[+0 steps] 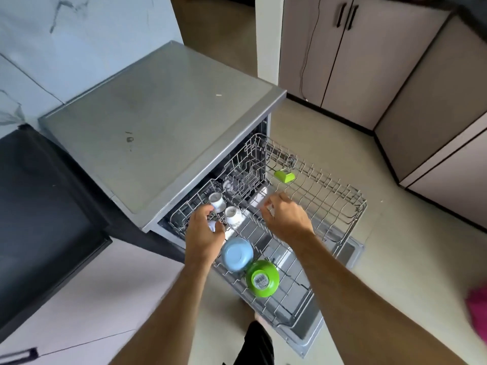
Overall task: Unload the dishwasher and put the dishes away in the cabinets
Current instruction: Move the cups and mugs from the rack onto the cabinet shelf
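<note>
The dishwasher [158, 122] is open and its wire upper rack [332, 196] is pulled out. My left hand [204, 233] is at the rack's left side, its fingers wrapped around a white cup [212, 226] that is mostly hidden by them. Two more white cups [217, 202] [233, 216] stand upside down just behind it. An upturned light blue bowl [237, 254] and an upturned green bowl [262, 279] with a barcode sticker lie at the rack's near left. My right hand [286, 217] hovers over the rack's middle with its fingers curled downward; I cannot tell whether it holds anything.
The open dishwasher door [311, 335] lies flat below the rack. A green clip [284, 176] sits on the rack's far side. Beige cabinets [342, 54] with black handles stand at the back right. A black appliance [39, 206] is at the left. Something pink [478, 309] shows at the right edge.
</note>
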Motion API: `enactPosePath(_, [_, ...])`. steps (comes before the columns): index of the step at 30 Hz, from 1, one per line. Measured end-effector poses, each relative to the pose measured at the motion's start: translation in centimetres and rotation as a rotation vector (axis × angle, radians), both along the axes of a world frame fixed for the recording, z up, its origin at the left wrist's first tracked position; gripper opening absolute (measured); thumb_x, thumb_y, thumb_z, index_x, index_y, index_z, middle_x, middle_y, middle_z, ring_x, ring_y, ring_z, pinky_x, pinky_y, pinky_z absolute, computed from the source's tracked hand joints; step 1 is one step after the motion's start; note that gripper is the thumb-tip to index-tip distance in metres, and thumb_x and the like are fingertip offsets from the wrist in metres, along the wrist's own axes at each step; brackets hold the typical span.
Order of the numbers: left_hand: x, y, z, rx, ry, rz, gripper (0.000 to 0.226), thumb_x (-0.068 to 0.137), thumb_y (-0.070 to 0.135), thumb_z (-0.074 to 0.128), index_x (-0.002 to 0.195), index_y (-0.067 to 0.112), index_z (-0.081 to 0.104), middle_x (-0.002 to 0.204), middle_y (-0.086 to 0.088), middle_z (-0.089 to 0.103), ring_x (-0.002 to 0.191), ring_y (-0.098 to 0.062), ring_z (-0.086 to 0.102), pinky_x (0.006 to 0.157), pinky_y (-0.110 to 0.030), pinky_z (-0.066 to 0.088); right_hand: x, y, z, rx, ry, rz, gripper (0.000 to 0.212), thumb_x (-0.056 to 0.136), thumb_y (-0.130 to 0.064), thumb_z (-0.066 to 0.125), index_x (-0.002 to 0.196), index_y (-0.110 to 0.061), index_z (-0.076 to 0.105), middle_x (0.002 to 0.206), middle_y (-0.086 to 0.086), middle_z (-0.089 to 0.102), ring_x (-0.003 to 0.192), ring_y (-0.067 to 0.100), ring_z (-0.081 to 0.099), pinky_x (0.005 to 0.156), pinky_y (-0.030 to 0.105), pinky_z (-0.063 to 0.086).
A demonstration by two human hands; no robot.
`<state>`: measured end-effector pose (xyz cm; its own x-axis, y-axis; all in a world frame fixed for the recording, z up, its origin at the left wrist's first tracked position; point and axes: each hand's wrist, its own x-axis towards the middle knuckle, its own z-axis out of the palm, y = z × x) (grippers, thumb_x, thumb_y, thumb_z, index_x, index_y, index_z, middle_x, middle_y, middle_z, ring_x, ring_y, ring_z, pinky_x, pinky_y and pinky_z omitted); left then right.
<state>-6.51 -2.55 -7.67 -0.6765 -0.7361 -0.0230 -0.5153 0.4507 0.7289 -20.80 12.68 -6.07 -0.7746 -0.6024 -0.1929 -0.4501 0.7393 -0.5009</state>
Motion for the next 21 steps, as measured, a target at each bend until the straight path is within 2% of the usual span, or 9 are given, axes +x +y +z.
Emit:
enactPosePath(2, [-1.3, -1.4, -1.6, 0.032, -0.025, 0.002, 0.042, 0.085, 0.012, 0.067, 0.125, 0.018, 0.054, 0.126, 0.0, 0.057, 0.109, -0.014, 0.057, 0.096, -0.029, 0.046, -0.7, -1.6, -2.1, 0.007, -0.036, 0.009, 0.025, 0.1, -0.038, 0.05, 0.121, -0.025, 0.052, 0.119, 0.0, 0.058, 0.082, 0.015, 0.065, 0.074, 0.031, 0.058])
enactPosePath(5, [-3.0, -3.4, -4.4, 0.071, -0.066, -0.002, 0.044, 0.085, 0.013, 0.068, 0.127, 0.016, 0.053, 0.126, -0.003, 0.058, 0.113, -0.017, 0.056, 0.1, -0.034, 0.047, -1.3, -3.8, -5.2, 0.063, -0.113, 0.052, 0.036, 0.097, -0.029, 0.057, 0.131, -0.024, 0.047, 0.124, 0.002, 0.056, 0.088, 0.015, 0.065, 0.073, 0.027, 0.057])
enactPosePath(9, [-4.8, -6.0, -8.8, 0.101, -0.148, -0.016, 0.047, 0.083, 0.015, 0.071, 0.126, 0.018, 0.051, 0.128, -0.006, 0.056, 0.111, -0.016, 0.055, 0.093, -0.027, 0.044, -1.6, -6.6, -9.5, 0.081, -0.255, 0.057, 0.053, 0.093, -0.015, 0.059, 0.141, -0.028, 0.04, 0.128, 0.004, 0.054, 0.09, 0.016, 0.064, 0.076, 0.032, 0.06])
enactPosePath(11, [-5.5, -7.1, -10.8, 0.112, -0.186, -0.013, 0.049, 0.083, 0.014, 0.073, 0.126, 0.018, 0.05, 0.129, -0.007, 0.055, 0.112, -0.017, 0.054, 0.091, -0.025, 0.043, -1.7, -8.0, -11.6, 0.116, -0.284, 0.069, 0.061, 0.092, -0.013, 0.059, 0.145, -0.03, 0.036, 0.134, 0.004, 0.049, 0.1, 0.019, 0.061, 0.083, 0.034, 0.058])
enactPosePath(15, [-7.0, -8.9, -14.0, 0.107, -0.211, -0.028, 0.054, 0.081, 0.011, 0.074, 0.128, 0.016, 0.048, 0.131, -0.008, 0.053, 0.118, -0.02, 0.052, 0.09, -0.022, 0.037, -1.9, -10.2, -15.0, 0.169, -0.266, 0.118, 0.07, 0.09, -0.005, 0.051, 0.149, -0.035, 0.029, 0.144, 0.0, 0.041, 0.119, 0.024, 0.05, 0.091, 0.039, 0.055])
enactPosePath(18, [-8.2, -10.2, -16.0, 0.069, -0.216, -0.014, 0.059, 0.079, 0.011, 0.076, 0.132, 0.012, 0.047, 0.13, -0.01, 0.053, 0.118, -0.023, 0.052, 0.093, -0.022, 0.036, -2.3, -11.4, -17.3, 0.18, -0.173, 0.173, 0.073, 0.089, 0.004, 0.045, 0.15, -0.034, 0.032, 0.149, -0.003, 0.041, 0.13, 0.023, 0.037, 0.104, 0.043, 0.046])
enactPosePath(21, [-9.3, -10.9, -17.5, 0.067, -0.222, 0.025, 0.062, 0.079, 0.009, 0.075, 0.134, 0.01, 0.046, 0.131, -0.012, 0.052, 0.12, -0.027, 0.051, 0.1, -0.029, 0.038, -2.4, -12.3, -19.4, 0.178, -0.1, 0.197, 0.074, 0.088, 0.004, 0.049, 0.15, -0.033, 0.032, 0.152, -0.009, 0.04, 0.137, 0.023, 0.029, 0.114, 0.047, 0.034])
